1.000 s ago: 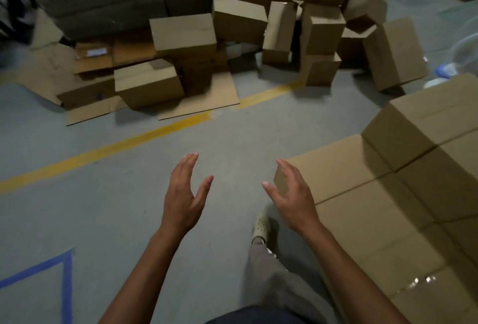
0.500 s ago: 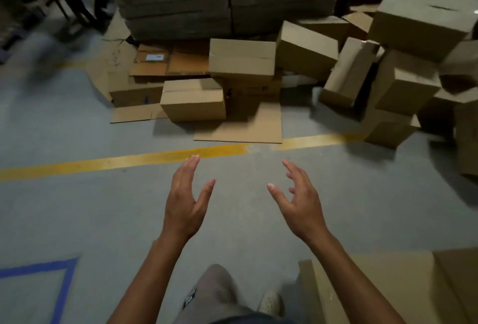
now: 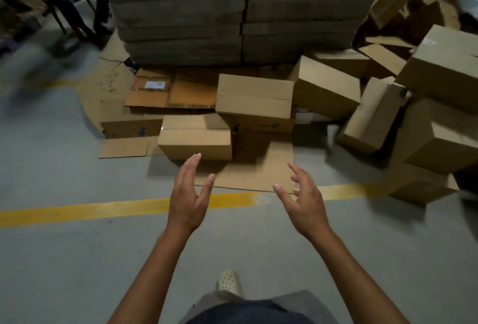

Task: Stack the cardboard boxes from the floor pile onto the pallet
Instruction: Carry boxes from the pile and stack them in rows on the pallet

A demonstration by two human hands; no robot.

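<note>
Head view: your left hand and right hand hang empty, fingers spread, palms facing, above the yellow line. Just beyond them the nearest box sits on the floor, pile to its right.

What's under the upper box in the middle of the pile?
The upper box rests on a darker carton. Whatever supports its far side is covered by the box itself.

Nothing here can be read. A white label on the flattened carton, far left in the floor pile, is blurred. Dark print along its near edge is illegible.
</note>
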